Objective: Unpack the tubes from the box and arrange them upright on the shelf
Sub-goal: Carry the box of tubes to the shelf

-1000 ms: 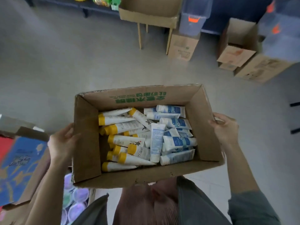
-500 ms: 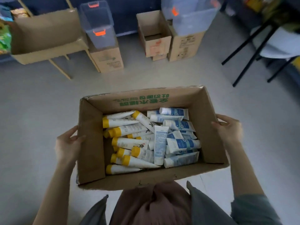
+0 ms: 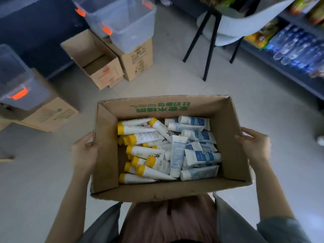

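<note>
I carry an open cardboard box (image 3: pixel 229 137) with green print in front of my chest, above the floor. Inside lie several white tubes with yellow caps (image 3: pixel 140 138) on the left and several white-and-blue tubes (image 3: pixel 201 156) on the right, all piled flat. My left hand (image 3: pixel 84 151) grips the box's left wall, thumb over the rim. My right hand (image 3: pixel 254 143) grips the right wall, fingers curled over its edge. A dark shelf (image 3: pixel 287 74) with water bottles and snack packs stands at the right.
Open and closed cardboard boxes (image 3: pixel 98 62) stand on the floor ahead, with clear plastic bins with orange latches (image 3: pixel 122 20) stacked on them. A white chair with black legs (image 3: pixel 210 42) stands at the upper right, next to the shelf.
The view has swung to the right while I hold the box steady: the boxes and bins slid left, and the chair and the stocked shelf came into view.
</note>
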`<state>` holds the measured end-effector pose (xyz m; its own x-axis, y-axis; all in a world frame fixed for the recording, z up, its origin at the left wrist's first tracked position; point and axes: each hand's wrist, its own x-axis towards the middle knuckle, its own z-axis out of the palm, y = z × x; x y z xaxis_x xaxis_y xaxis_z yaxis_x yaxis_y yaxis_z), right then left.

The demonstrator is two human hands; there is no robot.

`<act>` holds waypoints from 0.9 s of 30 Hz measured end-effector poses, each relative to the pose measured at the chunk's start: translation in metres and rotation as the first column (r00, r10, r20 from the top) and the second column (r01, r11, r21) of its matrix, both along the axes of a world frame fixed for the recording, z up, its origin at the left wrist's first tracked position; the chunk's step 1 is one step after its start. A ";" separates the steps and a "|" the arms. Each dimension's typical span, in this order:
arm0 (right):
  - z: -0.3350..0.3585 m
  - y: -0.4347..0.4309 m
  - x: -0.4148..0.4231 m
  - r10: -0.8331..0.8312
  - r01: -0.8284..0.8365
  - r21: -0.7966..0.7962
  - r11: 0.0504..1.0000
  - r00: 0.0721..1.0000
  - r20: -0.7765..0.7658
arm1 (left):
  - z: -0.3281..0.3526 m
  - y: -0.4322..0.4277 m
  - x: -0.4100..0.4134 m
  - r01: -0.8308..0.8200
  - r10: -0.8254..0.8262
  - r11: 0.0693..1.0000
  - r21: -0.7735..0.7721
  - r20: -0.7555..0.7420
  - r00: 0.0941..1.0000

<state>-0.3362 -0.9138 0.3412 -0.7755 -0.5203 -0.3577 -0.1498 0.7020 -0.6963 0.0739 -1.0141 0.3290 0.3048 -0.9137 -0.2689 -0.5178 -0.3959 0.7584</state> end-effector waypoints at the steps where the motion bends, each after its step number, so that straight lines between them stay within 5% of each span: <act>1: 0.002 -0.008 -0.004 -0.039 0.039 -0.011 0.999 0.999 0.008 | 0.002 -0.020 -0.010 0.026 -0.026 1.000 -0.005 0.004 1.000; 8: 0.005 -0.090 -0.054 -0.184 0.185 -0.014 0.983 0.983 0.011 | 0.008 -0.158 -0.082 0.120 -0.119 0.992 -0.032 0.030 0.992; 20: 0.023 -0.301 -0.164 -0.169 0.169 0.013 0.986 0.986 -0.007 | 0.028 -0.362 -0.187 0.208 -0.211 0.978 0.034 0.182 0.961; 27: 0.035 -0.431 -0.207 -0.216 0.216 -0.015 0.976 0.976 -0.019 | 0.043 -0.499 -0.236 0.256 -0.243 0.965 -0.058 0.168 0.955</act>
